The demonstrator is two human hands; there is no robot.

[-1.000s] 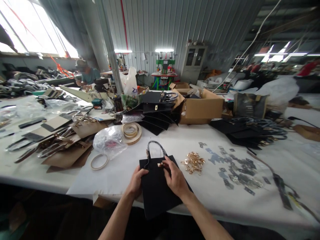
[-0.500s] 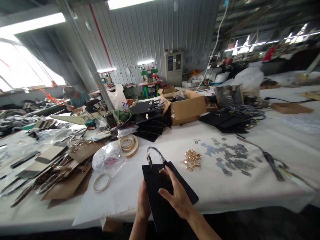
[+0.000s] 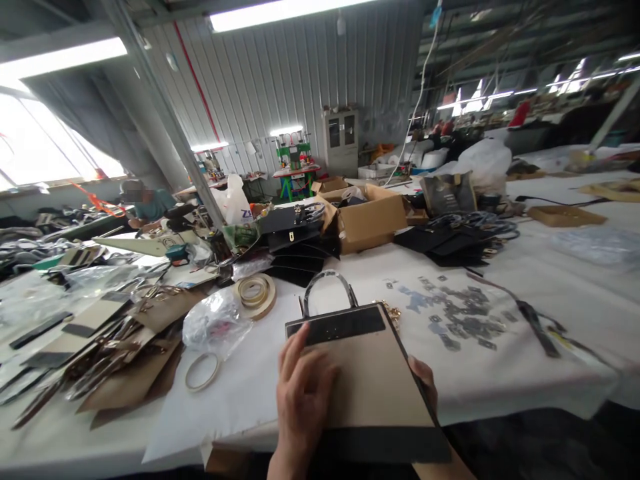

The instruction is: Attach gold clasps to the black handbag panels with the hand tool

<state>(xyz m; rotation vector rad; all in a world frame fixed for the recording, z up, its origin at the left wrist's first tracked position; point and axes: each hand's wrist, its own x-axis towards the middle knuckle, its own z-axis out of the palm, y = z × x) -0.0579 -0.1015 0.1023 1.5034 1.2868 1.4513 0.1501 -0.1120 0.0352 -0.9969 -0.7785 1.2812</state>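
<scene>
A handbag panel (image 3: 370, 380) faces me with its beige lining side, a dark strip along the top with small holes and a black band at the bottom. Its wrapped handle (image 3: 327, 275) stands up at the far edge. My right hand (image 3: 424, 381) grips the right edge, its arm passing beneath the panel. Over the left part lies my left hand (image 3: 303, 390), index finger stretched toward the dark strip and the other fingers loosely bent, not wrapped round anything. Gold-coloured clasp pieces (image 3: 393, 313) peek out behind the panel.
Thin metal plates (image 3: 467, 313) are scattered to the right. Tape rolls (image 3: 256, 295) and a plastic bag (image 3: 215, 320) lie left, beside stacked brown panels (image 3: 145, 347). Behind stand a cardboard box (image 3: 373, 223) and black bag pieces (image 3: 450, 241). A person (image 3: 147, 203) sits far left.
The panel has been turned over from its black face to its beige side. My right hand moved from its front to the right edge; my left hand came over the front.
</scene>
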